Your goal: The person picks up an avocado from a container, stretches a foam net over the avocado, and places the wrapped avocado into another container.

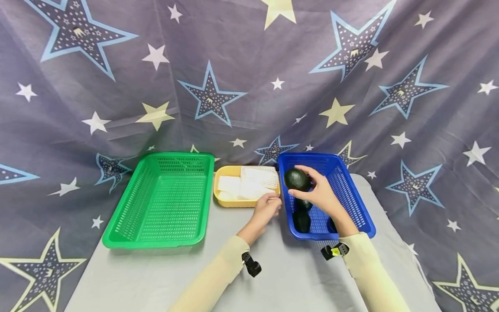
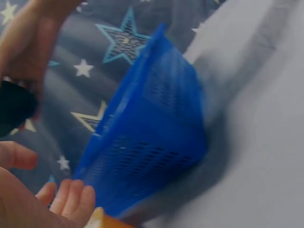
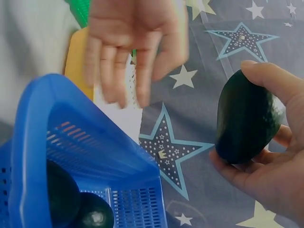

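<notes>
My right hand [image 1: 320,193] grips a dark green avocado [image 1: 297,179] between thumb and fingers, over the left side of the blue basket [image 1: 366,212]. In the right wrist view the avocado [image 3: 244,118] is held clear of the basket. Below it, more avocados [image 1: 302,221] lie along the basket's left wall. My left hand [image 1: 267,211] is by the front right corner of the yellow basket [image 1: 234,203], holding nothing; its fingers [image 3: 107,71] hang loosely in the right wrist view. White foam netting [image 1: 255,180] and white pieces [image 1: 229,183] fill the yellow basket.
A green basket [image 1: 171,208] with perforated walls stands at the left of the grey-covered table [image 1: 273,277]. Behind the baskets hangs a star-patterned curtain [image 1: 249,130]. One dark item [image 1: 332,225] shows at the blue basket's front wall, partly hidden by my right wrist.
</notes>
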Available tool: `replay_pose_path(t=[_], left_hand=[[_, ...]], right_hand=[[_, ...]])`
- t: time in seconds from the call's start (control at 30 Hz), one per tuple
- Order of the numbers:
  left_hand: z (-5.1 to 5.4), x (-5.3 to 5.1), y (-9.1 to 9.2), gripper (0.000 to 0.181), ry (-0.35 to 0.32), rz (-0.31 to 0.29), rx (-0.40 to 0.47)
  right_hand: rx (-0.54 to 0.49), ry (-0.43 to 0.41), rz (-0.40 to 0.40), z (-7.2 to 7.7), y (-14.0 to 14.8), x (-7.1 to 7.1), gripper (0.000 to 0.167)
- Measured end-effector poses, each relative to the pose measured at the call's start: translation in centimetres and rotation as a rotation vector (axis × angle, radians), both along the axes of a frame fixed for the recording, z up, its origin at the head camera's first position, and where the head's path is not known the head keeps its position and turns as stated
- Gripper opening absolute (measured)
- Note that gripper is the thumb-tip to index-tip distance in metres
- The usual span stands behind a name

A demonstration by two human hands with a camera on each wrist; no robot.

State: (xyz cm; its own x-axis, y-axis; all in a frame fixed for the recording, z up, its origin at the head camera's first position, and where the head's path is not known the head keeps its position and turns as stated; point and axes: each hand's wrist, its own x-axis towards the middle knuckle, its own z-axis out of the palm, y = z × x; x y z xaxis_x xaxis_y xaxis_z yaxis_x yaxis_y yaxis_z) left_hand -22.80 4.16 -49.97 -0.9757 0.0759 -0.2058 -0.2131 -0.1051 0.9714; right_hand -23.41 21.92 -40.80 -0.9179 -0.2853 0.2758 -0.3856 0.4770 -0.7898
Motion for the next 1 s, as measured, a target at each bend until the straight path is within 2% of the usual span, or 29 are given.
replay_pose_path(t=[0.07, 0.1, 0.27, 0.4, 0.57, 0.77, 0.87, 1.0], left_hand=[[1.1, -0.1, -0.6, 0.043, 0.023, 0.009, 0.037], [1.2, -0.3, -1.0, 0.043, 0.035, 0.007, 0.052], [3.5, -0.3, -2.6, 0.048, 0.085, -0.039, 0.148], [4.5, -0.3, -3.5, 0.053, 0.091, -0.087, 0.167], [5.0, -0.1, -4.2, 0.060, 0.083, -0.126, 0.156], [4.9, -0.1, -4.8, 0.059, 0.098, -0.125, 0.149], [5.0, -0.1, -5.2, 0.057, 0.092, -0.113, 0.146], [5.3, -0.2, -5.9, 0.053, 0.073, -0.099, 0.190]], right_hand=[[0.009, 0.004, 0.002, -1.0, 0.1, -0.5, 0.071], [0.016, 0.008, 0.001, -1.4, 0.1, -0.8, 0.072], [0.028, 0.015, 0.010, -1.4, -0.8, -0.2, 0.074], [0.041, 0.031, 0.032, -1.7, -1.7, 0.1, 0.075], [0.075, 0.076, 0.086, -2.1, -2.7, 0.1, 0.077], [0.116, 0.134, 0.113, -2.2, -3.7, 0.2, 0.079], [0.092, 0.122, 0.118, -2.1, -4.1, 0.3, 0.079], [-0.007, 0.051, 0.126, -1.9, -4.4, 0.3, 0.076]])
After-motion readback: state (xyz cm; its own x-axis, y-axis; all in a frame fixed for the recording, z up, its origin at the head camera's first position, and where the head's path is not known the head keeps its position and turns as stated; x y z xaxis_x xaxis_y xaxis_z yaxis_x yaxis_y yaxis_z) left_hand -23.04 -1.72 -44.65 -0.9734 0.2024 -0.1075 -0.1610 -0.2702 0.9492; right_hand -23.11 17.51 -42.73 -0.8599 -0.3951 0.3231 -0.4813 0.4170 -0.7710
